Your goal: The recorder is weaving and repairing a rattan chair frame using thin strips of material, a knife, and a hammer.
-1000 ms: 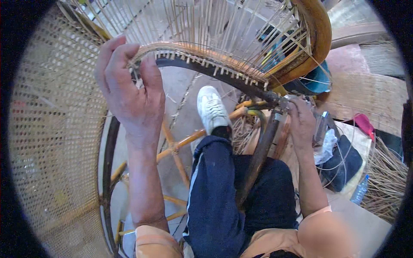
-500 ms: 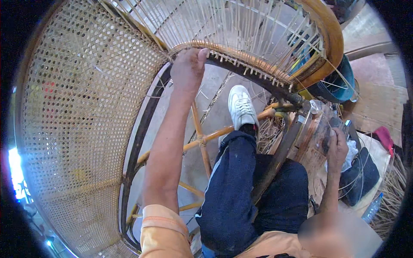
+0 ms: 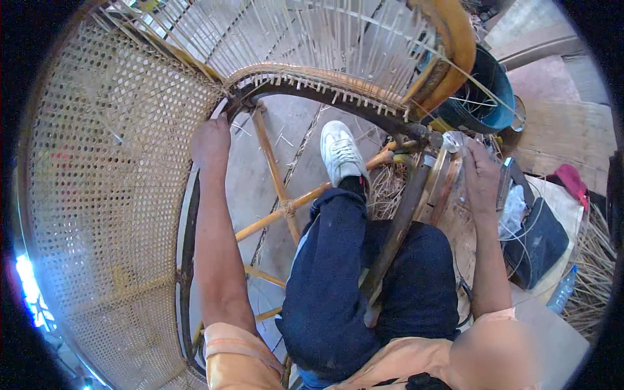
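My left hand [image 3: 210,142] grips the dark curved rim [image 3: 188,214] of a rattan chair frame, right where the woven cane panel [image 3: 97,195] meets it. My right hand [image 3: 481,172] rests on the frame's right side, fingers curled around a dark upright bar [image 3: 403,221] and loose cane strips near the joint. Upright cane spokes [image 3: 292,39] fan out along the far rim. My leg in dark trousers [image 3: 338,273] and a white shoe [image 3: 341,153] pass through the open seat ring, over bamboo cross braces [image 3: 286,208].
A blue bucket [image 3: 484,97] stands beyond the frame at upper right. A dark bag [image 3: 539,240], a red cloth [image 3: 572,182] and a plastic bottle [image 3: 562,292] lie at the right. Loose cane strands [image 3: 598,260] are piled at the far right.
My left hand has slid from the top arc of the rim down and leftward to the rim beside the woven panel. The view has turned slightly; my right hand stays at the frame's right side.
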A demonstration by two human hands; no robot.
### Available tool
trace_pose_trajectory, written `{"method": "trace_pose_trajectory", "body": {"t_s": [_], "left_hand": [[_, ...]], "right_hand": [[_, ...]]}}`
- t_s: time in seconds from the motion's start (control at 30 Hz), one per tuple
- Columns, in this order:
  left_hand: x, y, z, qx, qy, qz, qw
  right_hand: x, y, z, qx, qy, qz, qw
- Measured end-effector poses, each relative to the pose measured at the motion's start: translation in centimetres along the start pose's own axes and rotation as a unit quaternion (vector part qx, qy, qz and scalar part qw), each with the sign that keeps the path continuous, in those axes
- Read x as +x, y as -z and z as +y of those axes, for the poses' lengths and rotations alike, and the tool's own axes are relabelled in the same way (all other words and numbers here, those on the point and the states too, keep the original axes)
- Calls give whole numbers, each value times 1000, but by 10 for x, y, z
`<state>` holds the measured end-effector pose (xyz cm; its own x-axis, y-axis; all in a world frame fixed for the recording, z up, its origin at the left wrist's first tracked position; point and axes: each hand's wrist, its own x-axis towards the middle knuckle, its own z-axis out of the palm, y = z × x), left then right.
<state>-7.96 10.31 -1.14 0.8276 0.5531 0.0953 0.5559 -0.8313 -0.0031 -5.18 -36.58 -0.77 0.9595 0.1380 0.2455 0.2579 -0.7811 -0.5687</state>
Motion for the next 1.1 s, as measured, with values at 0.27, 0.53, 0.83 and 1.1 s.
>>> {"method": "trace_pose_trajectory", "body": {"t_s": [0.27, 0.53, 0.83, 1.1], "left_hand": [[-103, 35, -54, -164, 26, 90, 982], [-266, 50, -86, -343, 151, 24, 927], [-466, -8, -110, -281, 69, -7, 957], [-612, -36, -138, -210, 182, -429, 860]], "right_hand": [[-94, 72, 43, -9, -69, 15, 997], [-203, 82, 28, -52, -41, -19, 998], [-288, 113, 16, 12, -140, -104, 985], [-295, 126, 33, 0, -86, 1, 996]]}}
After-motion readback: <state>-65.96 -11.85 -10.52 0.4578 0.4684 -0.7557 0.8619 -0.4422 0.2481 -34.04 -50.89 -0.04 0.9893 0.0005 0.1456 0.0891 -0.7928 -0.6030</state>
